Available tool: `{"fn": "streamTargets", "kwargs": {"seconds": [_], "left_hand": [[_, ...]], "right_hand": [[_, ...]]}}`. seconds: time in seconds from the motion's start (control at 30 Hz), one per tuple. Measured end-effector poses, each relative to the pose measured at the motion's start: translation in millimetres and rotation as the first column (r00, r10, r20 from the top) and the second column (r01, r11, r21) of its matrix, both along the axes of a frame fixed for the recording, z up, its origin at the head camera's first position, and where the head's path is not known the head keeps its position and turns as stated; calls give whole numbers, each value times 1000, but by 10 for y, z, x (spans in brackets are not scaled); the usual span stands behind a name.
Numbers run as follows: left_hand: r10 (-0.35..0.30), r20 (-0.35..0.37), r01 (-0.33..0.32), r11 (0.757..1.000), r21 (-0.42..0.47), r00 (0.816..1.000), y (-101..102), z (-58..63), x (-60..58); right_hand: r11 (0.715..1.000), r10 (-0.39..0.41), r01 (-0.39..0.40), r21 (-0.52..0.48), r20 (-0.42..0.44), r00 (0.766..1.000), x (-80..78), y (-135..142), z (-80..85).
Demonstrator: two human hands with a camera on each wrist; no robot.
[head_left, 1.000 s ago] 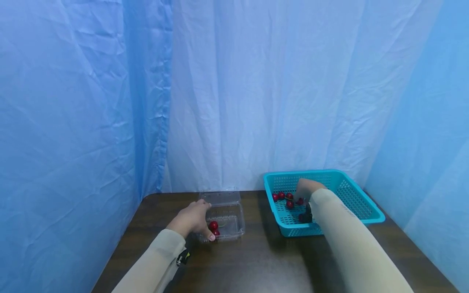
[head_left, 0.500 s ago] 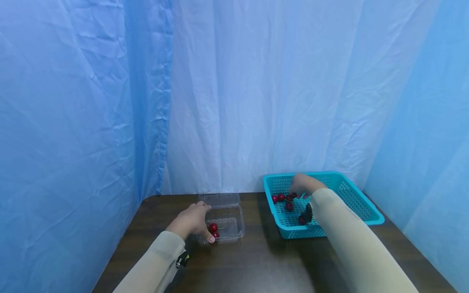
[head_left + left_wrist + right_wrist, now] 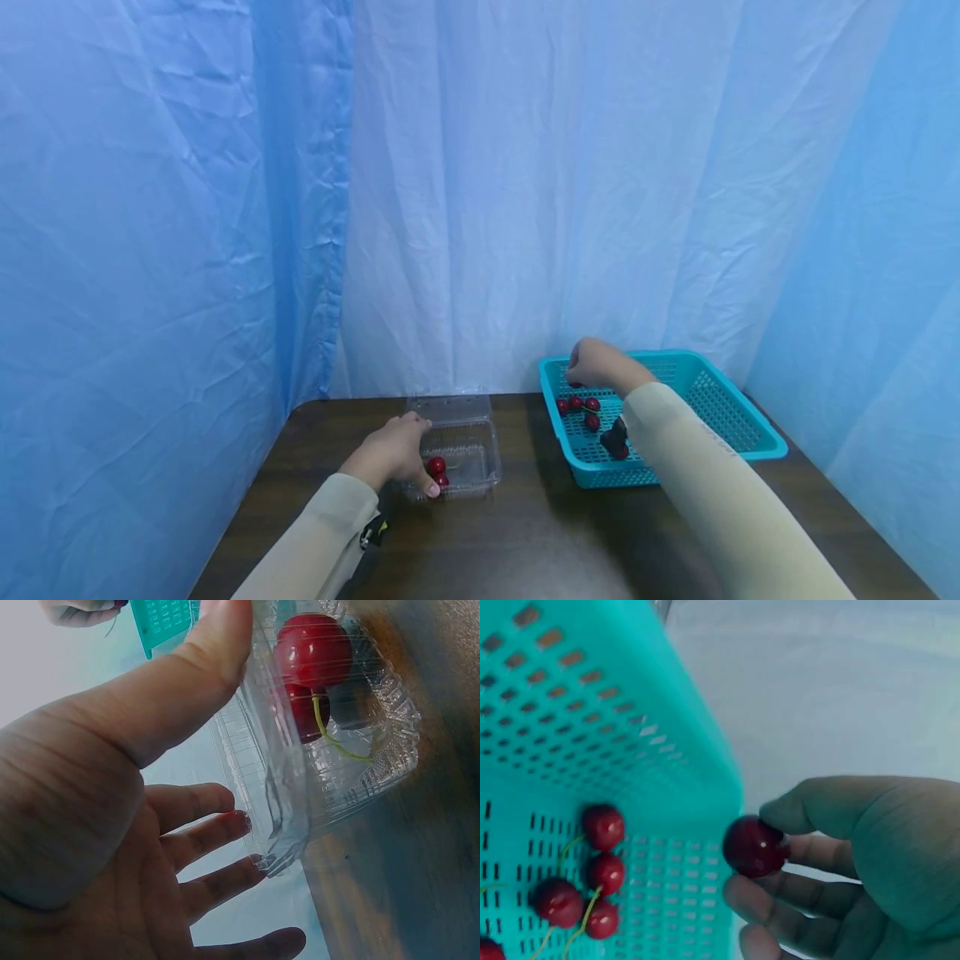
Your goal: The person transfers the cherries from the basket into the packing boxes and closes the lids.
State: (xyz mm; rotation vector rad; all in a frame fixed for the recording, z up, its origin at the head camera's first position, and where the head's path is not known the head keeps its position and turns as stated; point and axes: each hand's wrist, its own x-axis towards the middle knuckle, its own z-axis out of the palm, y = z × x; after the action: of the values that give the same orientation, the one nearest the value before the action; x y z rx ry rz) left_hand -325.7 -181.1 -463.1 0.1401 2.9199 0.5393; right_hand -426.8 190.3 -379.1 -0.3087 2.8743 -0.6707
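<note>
The table (image 3: 517, 542) has a dark brown top with streaks of wood grain and a slight gloss. On it stands a teal basket (image 3: 611, 477) with perforated sides, upright. A clear plastic box (image 3: 492, 454) rests on the table to the left of the basket, a strip of bare wood between them, its lid (image 3: 450, 408) opened toward the back. Shadow darkens the wood just left of the basket and before it; the table's right edge runs close beside the basket.

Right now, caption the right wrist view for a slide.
Right grip pinches a cherry near the edge of a teal basket holding more cherries.
</note>
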Motion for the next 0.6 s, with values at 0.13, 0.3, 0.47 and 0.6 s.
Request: {"fn": "streamTargets", "kwargs": {"seconds": [0.13,0.3,0.47,0.6], "left_hand": [[3,3,-3,1000,6,1000,-2,18,15],[-19,-4,19,1000,-16,1000,-7,34,22],[-21,-1,21,1000,-19,1000,-6,54,24],[-24,-5,24,999,-22,1000,-5,56,23]], "right_hand": [[1000,-7,9,26,-74,997,68,-195,62],[999,40,-35,41,-136,990,139,-465,66],[994,103,-96,46,-164,981,218,-755,9],[981,191,-186,49,-157,969,286,-964,-72]]}}
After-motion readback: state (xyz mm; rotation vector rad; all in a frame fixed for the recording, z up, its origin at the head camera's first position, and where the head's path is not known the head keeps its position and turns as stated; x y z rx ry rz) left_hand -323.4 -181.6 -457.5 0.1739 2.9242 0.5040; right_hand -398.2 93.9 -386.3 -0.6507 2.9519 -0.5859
